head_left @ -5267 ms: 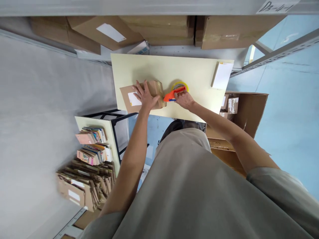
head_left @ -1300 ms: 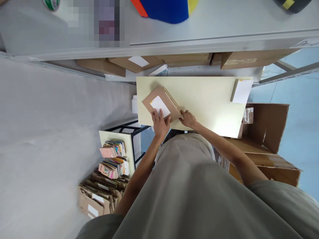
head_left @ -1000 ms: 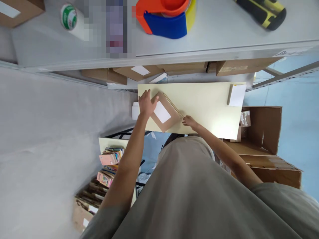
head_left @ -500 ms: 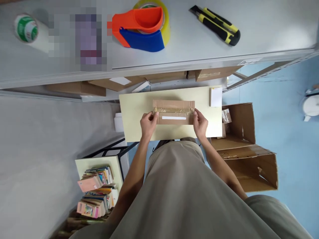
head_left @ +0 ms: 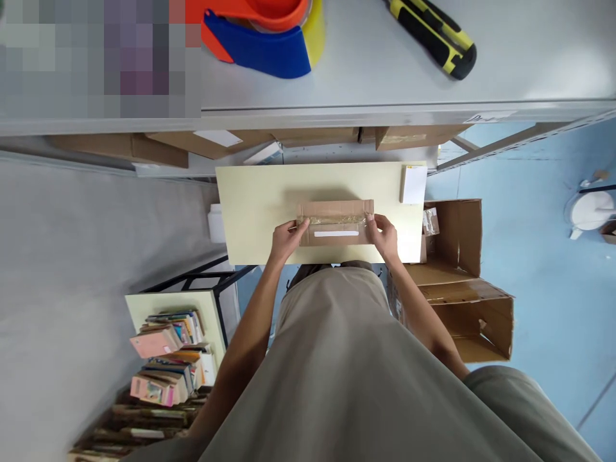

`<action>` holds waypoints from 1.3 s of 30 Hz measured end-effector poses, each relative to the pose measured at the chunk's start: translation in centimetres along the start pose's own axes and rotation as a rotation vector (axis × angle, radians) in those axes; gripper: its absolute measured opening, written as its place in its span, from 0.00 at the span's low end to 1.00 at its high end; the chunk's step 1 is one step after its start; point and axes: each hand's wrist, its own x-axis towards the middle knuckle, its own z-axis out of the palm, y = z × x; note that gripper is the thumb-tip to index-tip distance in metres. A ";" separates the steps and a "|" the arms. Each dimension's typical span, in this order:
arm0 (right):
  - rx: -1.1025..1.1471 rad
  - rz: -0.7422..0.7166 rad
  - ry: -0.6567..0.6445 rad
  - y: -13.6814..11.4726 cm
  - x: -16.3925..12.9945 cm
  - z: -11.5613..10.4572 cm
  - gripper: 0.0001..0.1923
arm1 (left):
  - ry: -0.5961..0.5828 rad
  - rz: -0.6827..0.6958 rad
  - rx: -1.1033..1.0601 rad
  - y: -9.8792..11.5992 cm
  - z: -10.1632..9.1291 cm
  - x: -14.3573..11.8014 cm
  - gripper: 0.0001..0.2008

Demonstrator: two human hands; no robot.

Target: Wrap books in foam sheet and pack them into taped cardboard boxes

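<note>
The grey shelf (head_left: 385, 70) fills the top of the view, carrying a tape gun (head_left: 260, 35) and a yellow-black knife (head_left: 433, 35). Under it lie brown boxes (head_left: 192, 142). Below stands the pale counter (head_left: 250, 199), with a white pad (head_left: 414, 184) at its far right corner.

To the right, on the blue floor, two open cartons (head_left: 462, 237) stand: the upper one shows small clear-wrapped items at its left edge, while what the lower one holds cannot be made out. At lower left a small stand (head_left: 168, 353) holds a row of books, with flattened cardboard below.

The parcel (head_left: 335, 222) sits near the counter's front edge, standing on a long side, its taped seam up and a white label strip facing the person. The left hand (head_left: 286, 237) clasps its left end and the right hand (head_left: 385, 236) its right end, the fingers of each curled round the ends with thumbs on top.

To do this well, I would judge that both thumbs should press the tape ends flat over the corners, with the parcel kept square on the counter so the seam does not wrinkle.
</note>
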 end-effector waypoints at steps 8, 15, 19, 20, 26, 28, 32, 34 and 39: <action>0.075 -0.067 -0.187 1.6 1.2 -1.9 0.44 | -0.025 0.033 -0.148 -2.0 0.4 -0.5 0.29; -0.083 -0.283 -0.122 2.8 2.6 -4.7 0.45 | 0.106 0.169 -0.132 -1.7 3.3 0.5 0.30; -0.243 -0.251 -0.114 5.0 4.3 -3.5 0.45 | 0.174 0.104 0.046 -2.1 6.2 1.6 0.20; -0.262 -0.254 -0.130 5.6 4.5 -3.2 0.45 | 0.160 0.072 0.085 -2.4 6.5 1.7 0.18; -0.470 -0.366 -0.235 7.6 6.6 -5.5 0.45 | 0.155 0.116 0.170 -2.9 4.0 1.6 0.32; -0.572 -0.385 -0.172 7.4 8.9 -7.7 0.41 | 0.226 0.183 0.188 -1.8 2.7 2.0 0.32; -0.748 -0.397 -0.116 6.4 16.2 -11.2 0.38 | 0.239 0.336 0.260 2.8 3.0 3.2 0.28; -0.818 -0.385 -0.146 5.8 19.8 -12.0 0.40 | 0.184 0.423 0.295 5.6 4.5 3.7 0.26; -0.879 -0.374 -0.237 4.6 25.3 -12.0 0.49 | 0.019 0.562 0.365 10.3 9.5 3.5 0.24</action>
